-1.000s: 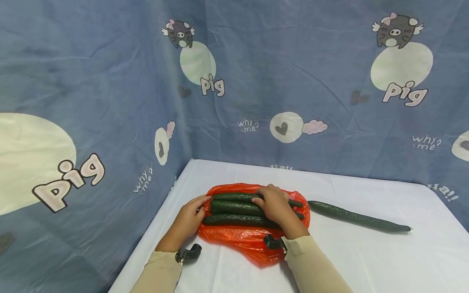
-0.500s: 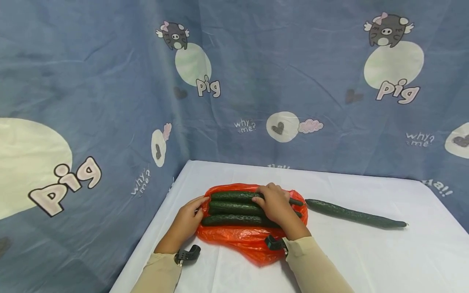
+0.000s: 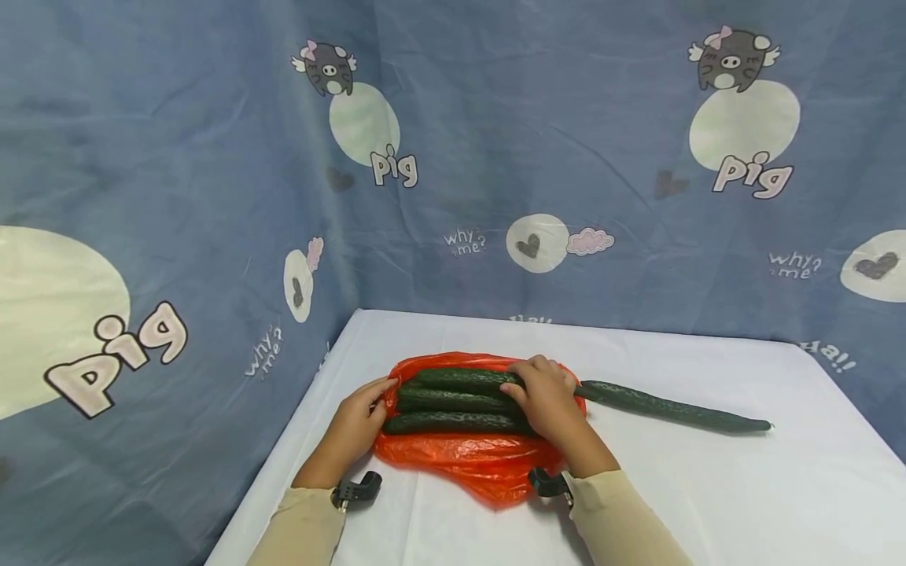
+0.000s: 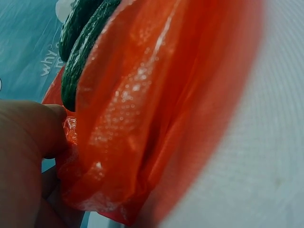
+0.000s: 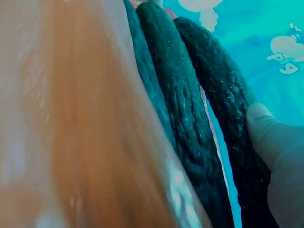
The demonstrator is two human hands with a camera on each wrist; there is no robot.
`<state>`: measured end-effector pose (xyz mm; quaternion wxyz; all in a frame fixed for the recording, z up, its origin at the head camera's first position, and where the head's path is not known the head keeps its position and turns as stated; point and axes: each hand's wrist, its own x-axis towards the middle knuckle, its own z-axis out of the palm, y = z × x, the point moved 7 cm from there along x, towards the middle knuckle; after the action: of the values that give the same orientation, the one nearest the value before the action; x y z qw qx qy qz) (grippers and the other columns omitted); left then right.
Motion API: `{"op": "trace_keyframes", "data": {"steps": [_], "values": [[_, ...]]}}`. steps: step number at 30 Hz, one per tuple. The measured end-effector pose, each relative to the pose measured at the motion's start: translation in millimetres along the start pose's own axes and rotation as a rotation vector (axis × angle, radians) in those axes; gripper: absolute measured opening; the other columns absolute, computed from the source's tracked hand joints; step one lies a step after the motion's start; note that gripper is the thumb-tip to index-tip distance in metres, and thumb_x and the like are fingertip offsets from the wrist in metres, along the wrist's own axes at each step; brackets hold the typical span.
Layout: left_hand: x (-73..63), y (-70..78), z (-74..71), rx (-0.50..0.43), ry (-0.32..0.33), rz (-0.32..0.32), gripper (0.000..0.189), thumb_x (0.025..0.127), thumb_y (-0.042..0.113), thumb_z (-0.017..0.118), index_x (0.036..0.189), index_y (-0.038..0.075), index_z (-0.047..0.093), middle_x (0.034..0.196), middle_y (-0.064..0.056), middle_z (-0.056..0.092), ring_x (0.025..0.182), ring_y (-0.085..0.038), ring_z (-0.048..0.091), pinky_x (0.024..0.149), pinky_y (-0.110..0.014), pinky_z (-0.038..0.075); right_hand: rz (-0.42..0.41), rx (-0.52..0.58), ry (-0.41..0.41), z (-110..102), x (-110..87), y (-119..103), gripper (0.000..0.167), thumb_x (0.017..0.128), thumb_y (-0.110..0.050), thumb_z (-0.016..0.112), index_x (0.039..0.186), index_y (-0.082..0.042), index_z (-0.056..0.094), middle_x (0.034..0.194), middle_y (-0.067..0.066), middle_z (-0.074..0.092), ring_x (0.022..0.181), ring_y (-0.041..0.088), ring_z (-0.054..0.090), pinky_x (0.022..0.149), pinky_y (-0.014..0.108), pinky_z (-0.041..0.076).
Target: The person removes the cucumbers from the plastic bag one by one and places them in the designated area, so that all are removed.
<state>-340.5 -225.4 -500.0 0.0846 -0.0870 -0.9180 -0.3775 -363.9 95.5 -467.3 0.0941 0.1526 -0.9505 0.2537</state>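
Three dark green cucumbers lie side by side on an open red plastic bag: the far cucumber (image 3: 463, 380), the middle cucumber (image 3: 453, 399) and the near cucumber (image 3: 460, 422). My left hand (image 3: 359, 417) pinches the left edge of the bag (image 3: 460, 456), thumb on top, beside the cucumbers' left ends. My right hand (image 3: 550, 397) grips the far cucumber near its right end. In the right wrist view its thumb (image 5: 260, 111) presses on that cucumber's side; the other fingers are hidden. The hand covers the cucumbers' right ends in the head view.
Another cucumber (image 3: 672, 407) lies on the white table (image 3: 708, 487), to the right of the bag, its left end close to my right hand. A blue patterned curtain (image 3: 453, 157) stands behind the table and along its left side.
My right hand has moved a little to the right along the cucumbers, and the far cucumber has slid slightly right. The left hand stays at the bag's edge. The head view has shifted slightly.
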Motion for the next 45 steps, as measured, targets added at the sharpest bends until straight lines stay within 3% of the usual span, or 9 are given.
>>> {"op": "trace_keyframes", "data": {"steps": [21,31,45], "values": [[2.3,4.2,0.0,0.010,0.016,0.047,0.044,0.102,0.002,0.053,0.145,0.008,0.062,0.152,-0.015,0.058,0.143,-0.036,0.052,0.115,-0.056,0.045,0.045,0.000,0.100,-35,-36.1,35,0.037,0.100,-0.038,0.067,0.133,-0.020,0.066,0.124,0.010,0.059,0.118,0.034,0.053,0.108,0.066,0.027],[0.0,6.3,-0.1,0.024,0.023,0.069,0.046,0.102,-0.001,0.051,0.146,0.005,0.061,0.151,-0.018,0.058,0.141,-0.039,0.053,0.113,-0.059,0.045,0.059,-0.006,0.125,-43,-49.8,57,0.043,0.101,-0.034,0.069,0.137,-0.011,0.066,0.124,0.014,0.059,0.119,0.038,0.052,0.108,0.067,0.025],[0.4,4.1,2.1,0.017,-0.009,0.044,0.046,0.103,0.002,0.051,0.148,0.007,0.059,0.154,-0.015,0.056,0.144,-0.037,0.050,0.116,-0.057,0.044,0.094,-0.006,0.155,-54,-69.9,83,0.035,0.099,-0.027,0.071,0.129,-0.008,0.066,0.125,0.019,0.064,0.124,0.046,0.055,0.108,0.068,0.025]]}}
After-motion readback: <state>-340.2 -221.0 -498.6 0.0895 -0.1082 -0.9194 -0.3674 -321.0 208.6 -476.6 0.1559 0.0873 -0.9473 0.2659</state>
